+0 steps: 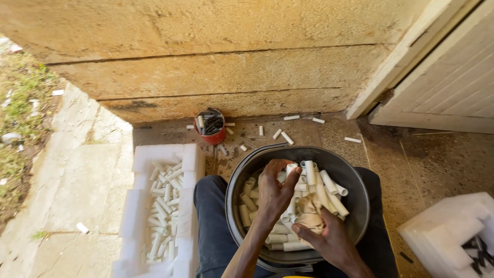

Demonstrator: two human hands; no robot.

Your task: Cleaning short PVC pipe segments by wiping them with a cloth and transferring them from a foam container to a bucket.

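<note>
**Sunlit stone wall, shaded terrazzo floor**

A rough stone-block wall point(216, 62) fills the upper view, bright in sunlight. At right stands a pale panelled door point(453, 77) in its frame point(396, 62). The speckled floor point(432, 170) lies in shade. At left, concrete paving slabs point(77, 175) border a littered grass strip point(15, 113).

Your left hand point(275, 193) reaches into the black bucket point(355, 177) on your lap, thumb and fingers pinching a short white tube point(291, 169) among many like it. Your right hand point(329, 239) presses a beige cloth point(311, 211) against the tubes. To your left, a white foam box point(188, 157) holds more tubes on the floor. A red can point(211, 126) stands by the stone wall point(221, 67), with stray tubes scattered near it. Another foam piece point(453, 226) lies at your right
</note>
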